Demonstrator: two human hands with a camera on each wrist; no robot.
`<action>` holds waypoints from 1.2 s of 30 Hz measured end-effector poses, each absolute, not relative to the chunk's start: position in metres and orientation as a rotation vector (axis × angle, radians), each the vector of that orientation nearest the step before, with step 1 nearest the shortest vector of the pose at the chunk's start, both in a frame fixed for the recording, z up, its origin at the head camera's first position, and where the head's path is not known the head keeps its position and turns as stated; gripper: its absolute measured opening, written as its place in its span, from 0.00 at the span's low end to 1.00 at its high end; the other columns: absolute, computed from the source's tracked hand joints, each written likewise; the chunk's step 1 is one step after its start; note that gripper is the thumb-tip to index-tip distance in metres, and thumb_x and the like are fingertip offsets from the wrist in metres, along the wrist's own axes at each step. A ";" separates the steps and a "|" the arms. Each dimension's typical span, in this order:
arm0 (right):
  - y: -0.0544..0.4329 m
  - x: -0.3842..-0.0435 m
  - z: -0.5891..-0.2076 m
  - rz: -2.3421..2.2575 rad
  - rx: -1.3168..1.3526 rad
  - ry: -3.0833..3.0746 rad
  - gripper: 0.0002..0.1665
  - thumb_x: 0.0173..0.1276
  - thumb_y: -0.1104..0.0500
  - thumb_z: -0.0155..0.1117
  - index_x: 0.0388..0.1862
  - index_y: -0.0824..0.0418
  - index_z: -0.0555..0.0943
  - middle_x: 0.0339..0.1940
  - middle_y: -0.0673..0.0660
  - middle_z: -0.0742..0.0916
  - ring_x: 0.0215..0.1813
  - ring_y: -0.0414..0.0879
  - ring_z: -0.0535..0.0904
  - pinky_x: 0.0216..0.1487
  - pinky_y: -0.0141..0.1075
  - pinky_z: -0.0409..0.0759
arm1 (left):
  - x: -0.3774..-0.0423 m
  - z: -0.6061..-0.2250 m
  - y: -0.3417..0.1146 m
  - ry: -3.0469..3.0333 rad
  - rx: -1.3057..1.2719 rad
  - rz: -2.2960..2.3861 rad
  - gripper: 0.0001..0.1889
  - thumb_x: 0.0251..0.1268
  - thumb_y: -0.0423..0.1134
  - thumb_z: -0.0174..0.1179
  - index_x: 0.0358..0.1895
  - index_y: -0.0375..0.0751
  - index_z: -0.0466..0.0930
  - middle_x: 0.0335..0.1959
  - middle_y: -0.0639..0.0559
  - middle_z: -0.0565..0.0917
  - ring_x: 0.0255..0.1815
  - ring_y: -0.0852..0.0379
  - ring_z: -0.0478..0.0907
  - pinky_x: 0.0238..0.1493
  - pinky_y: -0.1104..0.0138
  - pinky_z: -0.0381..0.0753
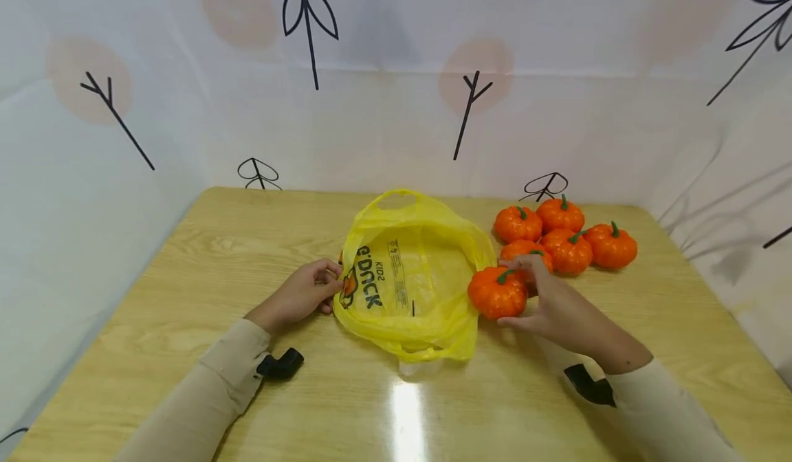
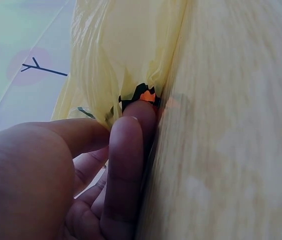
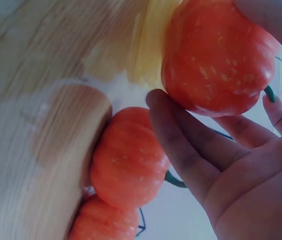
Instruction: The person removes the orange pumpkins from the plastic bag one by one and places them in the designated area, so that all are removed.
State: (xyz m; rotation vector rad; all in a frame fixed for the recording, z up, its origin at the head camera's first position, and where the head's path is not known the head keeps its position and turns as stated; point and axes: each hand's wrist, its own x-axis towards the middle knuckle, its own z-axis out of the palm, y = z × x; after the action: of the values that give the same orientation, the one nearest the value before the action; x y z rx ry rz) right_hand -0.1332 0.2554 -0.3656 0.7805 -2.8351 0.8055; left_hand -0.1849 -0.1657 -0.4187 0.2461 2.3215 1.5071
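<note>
A yellow plastic bag (image 1: 374,328) with black print lies at the table's middle, its mouth spread wide. At its left edge, my left hand (image 1: 302,291) pinches the plastic between thumb and fingers; the left wrist view shows the gathered film (image 2: 126,55) above the fingertips. My right hand (image 1: 559,311) grips a small orange pumpkin (image 1: 497,295) with a green stem, thumb on one side and fingers on the other. That pumpkin overlaps the bag's right edge in the head view; whether they touch, I cannot tell. In the right wrist view, the held pumpkin (image 3: 215,60) shows above the fingers.
Several more orange pumpkins (image 1: 568,250) sit clustered at the back right of the wooden table (image 1: 247,242), just beyond my right hand. A patterned white cloth (image 1: 383,125) hangs behind the table.
</note>
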 end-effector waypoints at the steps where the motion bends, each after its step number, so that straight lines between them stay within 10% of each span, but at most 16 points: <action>1: 0.256 -0.133 -0.366 0.796 0.783 -2.836 0.51 0.51 0.55 0.84 0.66 0.62 0.60 0.62 0.61 0.80 0.52 0.52 0.83 0.51 0.50 0.82 | -0.184 -0.419 -0.166 2.320 0.246 1.505 0.11 0.76 0.38 0.56 0.55 0.38 0.72 0.40 0.43 0.81 0.30 0.56 0.77 0.33 0.67 0.84; 14: 0.274 -0.129 -0.369 0.768 0.763 -2.873 0.50 0.52 0.59 0.82 0.65 0.60 0.59 0.63 0.66 0.78 0.50 0.57 0.83 0.41 0.39 0.85 | -0.186 -0.422 -0.162 2.325 0.236 1.502 0.10 0.76 0.39 0.57 0.53 0.41 0.73 0.37 0.45 0.80 0.30 0.56 0.77 0.33 0.65 0.84; 36: 0.288 -0.128 -0.370 0.664 0.747 -2.882 0.49 0.47 0.59 0.85 0.61 0.64 0.63 0.51 0.62 0.79 0.30 0.36 0.69 0.29 0.28 0.72 | -0.185 -0.424 -0.166 2.352 0.264 1.491 0.11 0.77 0.38 0.55 0.55 0.37 0.72 0.39 0.43 0.81 0.30 0.55 0.77 0.33 0.66 0.84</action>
State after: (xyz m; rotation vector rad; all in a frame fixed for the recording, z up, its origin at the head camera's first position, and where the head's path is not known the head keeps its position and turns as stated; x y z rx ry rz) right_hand -0.1278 0.2878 -0.3699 0.7465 -2.8824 0.6636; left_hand -0.1853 -0.1661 -0.4239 0.2637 2.3517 1.4906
